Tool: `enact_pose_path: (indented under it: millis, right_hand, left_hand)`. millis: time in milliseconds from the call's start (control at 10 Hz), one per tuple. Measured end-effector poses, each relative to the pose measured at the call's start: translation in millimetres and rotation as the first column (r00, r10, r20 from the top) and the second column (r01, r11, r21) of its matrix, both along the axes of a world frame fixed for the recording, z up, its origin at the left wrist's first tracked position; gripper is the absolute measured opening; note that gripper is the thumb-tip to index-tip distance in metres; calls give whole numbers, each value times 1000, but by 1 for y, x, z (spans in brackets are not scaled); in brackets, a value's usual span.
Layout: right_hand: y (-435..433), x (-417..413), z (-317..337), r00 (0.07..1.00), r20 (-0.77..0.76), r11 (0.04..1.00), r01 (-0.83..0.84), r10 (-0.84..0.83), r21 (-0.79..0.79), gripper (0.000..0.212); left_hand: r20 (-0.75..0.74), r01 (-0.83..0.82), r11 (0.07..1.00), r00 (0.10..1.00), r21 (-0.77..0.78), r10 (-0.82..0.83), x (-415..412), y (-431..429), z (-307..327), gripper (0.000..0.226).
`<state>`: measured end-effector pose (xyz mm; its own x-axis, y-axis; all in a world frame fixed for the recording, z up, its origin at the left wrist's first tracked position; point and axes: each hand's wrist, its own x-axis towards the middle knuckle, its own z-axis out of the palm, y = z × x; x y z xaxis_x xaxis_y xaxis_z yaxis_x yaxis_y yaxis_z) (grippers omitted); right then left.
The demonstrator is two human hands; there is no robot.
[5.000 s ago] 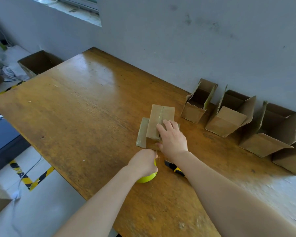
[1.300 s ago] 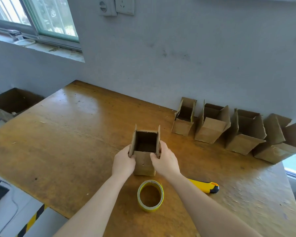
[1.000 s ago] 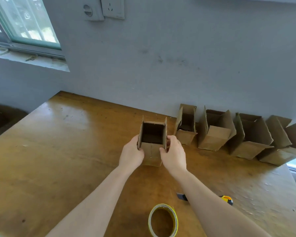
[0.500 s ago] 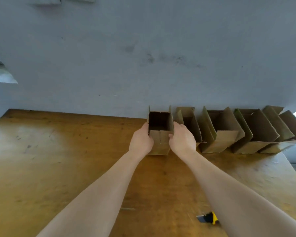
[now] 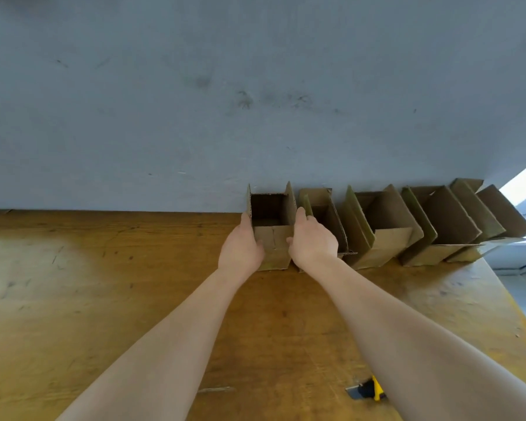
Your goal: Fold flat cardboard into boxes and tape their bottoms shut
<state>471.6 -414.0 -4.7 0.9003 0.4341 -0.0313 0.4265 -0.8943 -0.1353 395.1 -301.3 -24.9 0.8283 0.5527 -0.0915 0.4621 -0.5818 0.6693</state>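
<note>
Grey wall (image 5: 255, 101) fills everything beyond the fingertips, and the wooden table (image 5: 73, 284) runs right up to it. Just to the right of the right hand's fingers, a row of open boxes (image 5: 386, 241) lines the wall, flaps up, each crowded against the next.

And here's the one in play: the cardboard box (image 5: 272, 247), upright, mouth open at the top, bottom edge down at the tabletop, close to the wall at the left end of that row, and squeezed between both sets of fingers.

Left hand (image 5: 240, 250) grips the box's left side, thumb laid on the front panel, the other fingers wrapped round the side wall and mostly hidden. Right hand (image 5: 313, 241) grips the right side, thumb tip on the front panel, index finger stretched up along the right flap, the rest tucked between this box and its neighbour.

Well back from the fingers, beside the right forearm, a yellow-and-black utility knife (image 5: 368, 391) lies on the table.
</note>
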Motion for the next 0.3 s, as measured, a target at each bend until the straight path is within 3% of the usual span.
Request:
enact_pose_path:
  millis: [100, 300]
  right_hand:
    - [-6, -8, 2, 1000, 8, 999, -3, 2, 46, 77]
    - [-38, -36, 15, 999, 40, 989, -39, 34, 144, 63]
  left_hand:
    - [-38, 13, 997, 999, 79, -10, -4, -2, 4, 79]
    - [-116, 42, 969, 993, 244, -13, -32, -22, 27, 75]
